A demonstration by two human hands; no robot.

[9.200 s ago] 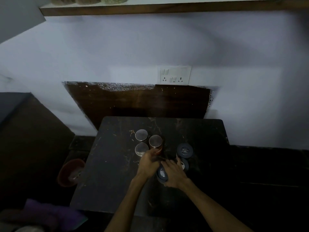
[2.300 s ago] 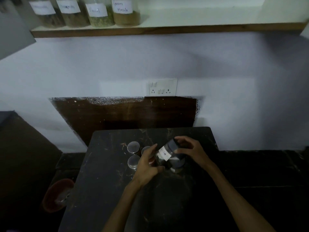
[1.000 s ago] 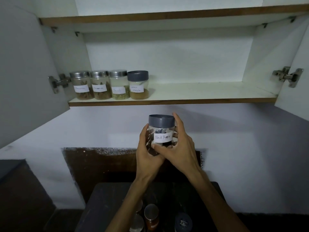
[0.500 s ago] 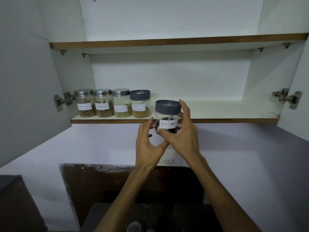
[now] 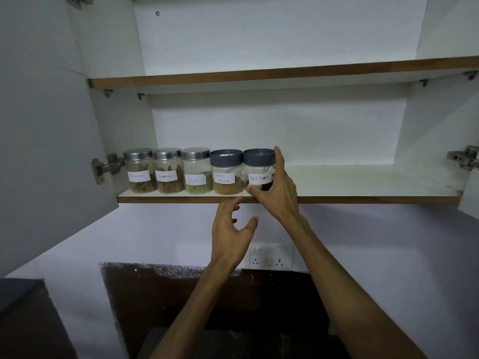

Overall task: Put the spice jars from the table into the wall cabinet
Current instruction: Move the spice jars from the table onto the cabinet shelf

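Head camera looked up into the open white wall cabinet (image 5: 337, 182), whose lower shelf crossed the middle of the frame. At the shelf's left half stood a row of five clear labelled spice jars. The rightmost, a clear plastic jar with a dark grey lid and a "Black Pepper" label (image 5: 259, 168), stood on the shelf touching the grey-lidded "Garam Masala" jar (image 5: 226, 172). The right hand (image 5: 278, 193) grasped the pepper jar, thumb on its lower front, fingers up its right side. The left hand (image 5: 230, 229) hovered just below the shelf edge, fingers loosely spread, holding nothing. Three steel-lidded jars (image 5: 168, 169) filled the row's left end.
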